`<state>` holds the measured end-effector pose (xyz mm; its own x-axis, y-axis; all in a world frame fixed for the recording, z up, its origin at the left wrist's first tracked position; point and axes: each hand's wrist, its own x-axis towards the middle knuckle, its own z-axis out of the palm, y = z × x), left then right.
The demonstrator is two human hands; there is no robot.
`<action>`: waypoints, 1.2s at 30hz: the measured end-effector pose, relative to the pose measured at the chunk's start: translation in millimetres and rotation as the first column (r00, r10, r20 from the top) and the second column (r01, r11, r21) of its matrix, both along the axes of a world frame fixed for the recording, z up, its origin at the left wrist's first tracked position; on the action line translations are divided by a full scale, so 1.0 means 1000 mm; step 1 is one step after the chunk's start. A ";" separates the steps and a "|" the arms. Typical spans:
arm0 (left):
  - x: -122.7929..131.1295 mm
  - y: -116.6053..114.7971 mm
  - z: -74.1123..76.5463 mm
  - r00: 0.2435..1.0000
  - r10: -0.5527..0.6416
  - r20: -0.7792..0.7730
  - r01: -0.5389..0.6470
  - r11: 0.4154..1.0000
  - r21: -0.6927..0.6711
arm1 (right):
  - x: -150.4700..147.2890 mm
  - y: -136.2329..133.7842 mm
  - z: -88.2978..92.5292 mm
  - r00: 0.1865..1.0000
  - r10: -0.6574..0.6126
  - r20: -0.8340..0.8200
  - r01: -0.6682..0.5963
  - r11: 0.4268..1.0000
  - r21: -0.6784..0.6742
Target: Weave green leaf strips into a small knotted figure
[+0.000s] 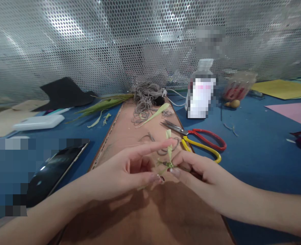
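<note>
Above a brown board (109,217), my right hand (204,173) pinches a small knotted piece of green leaf strip (169,165) between thumb and forefinger. One pale end of the strip stands upright from the knot. My left hand (130,166) is just to the left, its forefinger stretched across and touching that upright end. Its thumb and another fingertip press together below; what lies between them is too small to make out. Scissors (183,131) with one red and one yellow handle lie slightly open behind my right hand. A loose pale leaf strip (155,115) rests farther up the board.
A tangle of grey cord (149,93) lies at the board's far end, near a bottle (204,69). On the blue table (257,177) are a phone (56,170), a white case (39,121), long green leaves (107,103), a plastic cup (239,85) and coloured paper (283,88). Perforated metal mesh (109,54) stands behind.
</note>
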<state>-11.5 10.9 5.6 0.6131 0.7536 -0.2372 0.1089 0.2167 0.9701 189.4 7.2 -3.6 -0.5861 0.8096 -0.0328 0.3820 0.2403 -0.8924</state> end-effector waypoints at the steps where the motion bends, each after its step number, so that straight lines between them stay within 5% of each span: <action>1: 0.000 0.000 0.001 1.000 0.003 -0.009 -0.003 1.000 0.004 | 0.000 0.000 0.002 1.000 0.007 0.000 -0.007 1.000 -0.018; 9: 0.000 0.003 0.004 0.999 -0.002 -0.032 0.001 1.000 -0.026 | 0.001 0.010 -0.001 0.998 0.003 -0.060 -0.005 1.000 -0.020; 18: 0.000 0.002 -0.003 0.993 -0.012 -0.121 0.019 0.998 0.063 | -0.005 0.010 -0.001 0.963 -0.131 -0.237 0.042 0.937 -0.348; 21: 0.004 -0.002 -0.005 0.981 0.041 -0.187 -0.002 0.979 0.204 | -0.006 0.011 -0.001 0.953 -0.173 -0.247 0.074 0.928 -0.366; 23: 0.007 -0.006 -0.006 0.960 0.194 -0.204 -0.094 0.904 0.417 | -0.006 0.012 -0.002 0.937 -0.233 -0.261 0.121 0.915 -0.384; 25: 0.009 -0.009 -0.005 0.876 0.428 -0.221 -0.163 0.694 0.701 | -0.005 0.013 -0.004 0.912 -0.304 -0.275 0.174 0.894 -0.413; 27: 0.011 -0.012 -0.004 0.786 0.566 -0.250 -0.088 0.502 0.860 | -0.005 0.013 -0.004 0.890 -0.359 -0.280 0.216 0.875 -0.434; 28: 0.013 -0.013 -0.003 0.754 0.598 -0.271 -0.036 0.450 0.892 | -0.005 0.013 -0.004 0.881 -0.378 -0.285 0.229 0.868 -0.441; 31: 0.018 -0.017 -0.005 0.728 0.603 -0.326 0.049 0.429 0.902 | -0.005 0.011 -0.004 0.871 -0.392 -0.295 0.230 0.857 -0.460; 36: 0.026 -0.019 -0.013 0.740 0.591 -0.320 0.014 0.462 0.887 | -0.007 0.009 -0.002 0.884 -0.381 -0.271 0.218 0.849 -0.481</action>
<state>14.1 -7.9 -7.5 0.3051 0.8674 0.3931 0.7357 -0.4768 0.4811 182.4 15.9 -5.5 -0.3550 0.8985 -0.2581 0.0208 -0.2684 -0.9631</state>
